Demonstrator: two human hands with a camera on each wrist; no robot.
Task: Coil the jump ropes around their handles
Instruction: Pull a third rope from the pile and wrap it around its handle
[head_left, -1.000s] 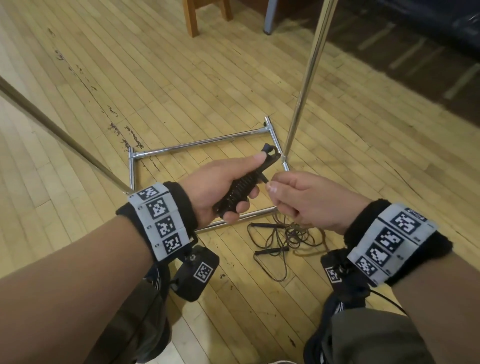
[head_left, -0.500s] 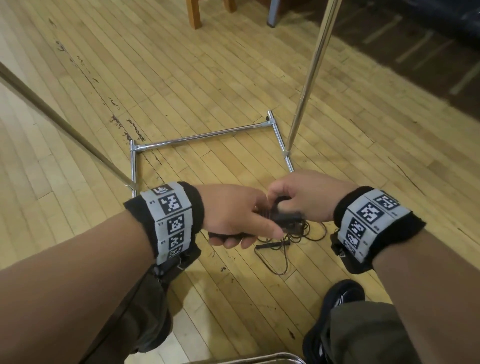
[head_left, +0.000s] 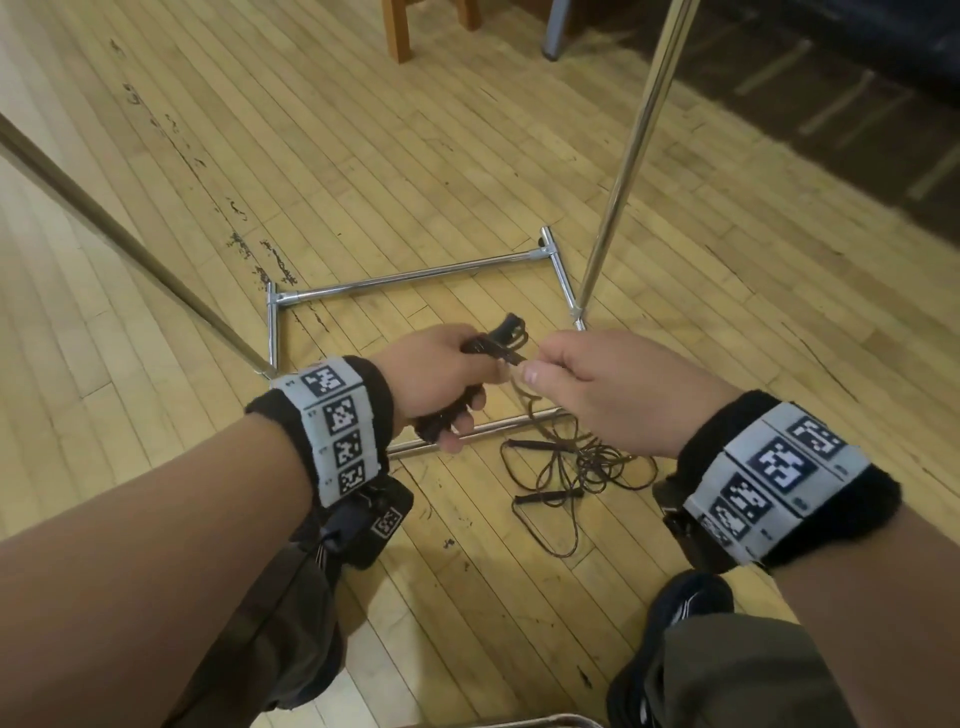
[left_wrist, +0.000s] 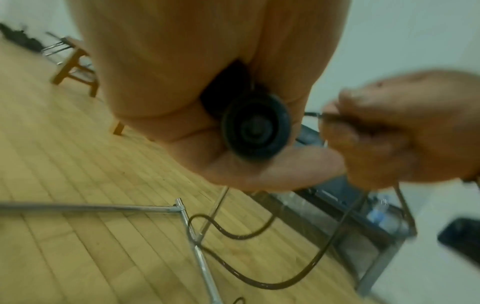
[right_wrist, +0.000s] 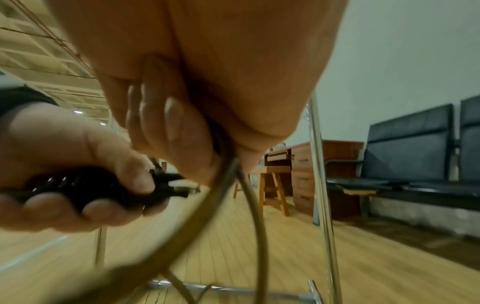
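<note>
The left hand (head_left: 441, 371) is clamped round the handle (head_left: 493, 343), now tilted up above the rack base (head_left: 415, 275). The right hand (head_left: 587, 384) has swung back beside it, pinching the rope (head_left: 524, 405). Probably another wrap is laid; much rope lies loose on the floor (head_left: 363, 156).

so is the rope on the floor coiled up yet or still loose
Loose. The rope on the floor lies in a spread tangle with two handles in it, nothing wound round them.

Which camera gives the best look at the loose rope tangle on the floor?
The head view: the loose rope tangle lies whole on the wood floor beneath the right hand. Each wrist view catches only blurred strands hanging down, not the pile itself.
</note>
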